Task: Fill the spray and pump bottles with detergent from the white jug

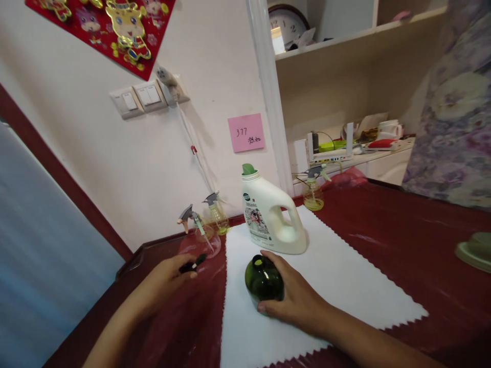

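Observation:
My right hand is wrapped round a dark green glossy bottle with an uncovered mouth. The bottle stands on a white cloth with a zigzag edge. Over the dark red tabletop to the left, my left hand is closed on a small black bottle top, whose exact kind is hard to make out. Behind the green bottle is a large pale detergent jug with a side handle and a green spout. Two clear spray bottles stand beyond my left hand.
Another spray bottle with yellowish liquid stands at the back right. A pale green container lies at the right edge. Shelves behind hold a white router and a clock. A cable runs down the wall from a socket.

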Demonstrator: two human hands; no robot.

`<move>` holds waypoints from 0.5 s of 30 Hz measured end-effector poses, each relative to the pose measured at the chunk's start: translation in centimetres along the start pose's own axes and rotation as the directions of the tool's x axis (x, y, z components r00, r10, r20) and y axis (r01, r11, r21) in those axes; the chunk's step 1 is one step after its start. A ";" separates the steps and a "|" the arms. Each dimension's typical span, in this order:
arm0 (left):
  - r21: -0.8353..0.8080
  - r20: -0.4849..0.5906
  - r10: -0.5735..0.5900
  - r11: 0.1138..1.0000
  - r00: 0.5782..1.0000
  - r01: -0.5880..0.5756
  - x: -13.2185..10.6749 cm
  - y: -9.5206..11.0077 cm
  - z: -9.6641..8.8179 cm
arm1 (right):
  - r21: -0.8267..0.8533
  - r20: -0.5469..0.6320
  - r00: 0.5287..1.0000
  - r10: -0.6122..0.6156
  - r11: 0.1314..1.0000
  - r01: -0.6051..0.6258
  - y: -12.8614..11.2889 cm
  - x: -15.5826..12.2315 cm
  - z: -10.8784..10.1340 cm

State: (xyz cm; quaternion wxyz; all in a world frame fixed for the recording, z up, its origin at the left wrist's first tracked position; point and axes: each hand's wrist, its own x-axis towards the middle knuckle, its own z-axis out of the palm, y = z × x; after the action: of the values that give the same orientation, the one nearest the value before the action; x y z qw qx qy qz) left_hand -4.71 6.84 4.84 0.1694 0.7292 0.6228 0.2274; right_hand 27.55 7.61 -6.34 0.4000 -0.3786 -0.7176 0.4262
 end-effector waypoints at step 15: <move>-0.771 -0.453 -0.110 0.546 0.885 -0.327 0.7 13.1 4.1 | 0.025 0.001 1.000 -0.024 0.999 0.024 0.2 0.1 0.1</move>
State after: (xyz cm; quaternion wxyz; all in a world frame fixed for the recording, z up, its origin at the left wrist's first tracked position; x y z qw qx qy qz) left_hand 8.52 5.49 8.44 0.3294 0.5255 0.4136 0.6665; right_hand 27.46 7.76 -6.48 0.4093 -0.3648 -0.7168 0.4308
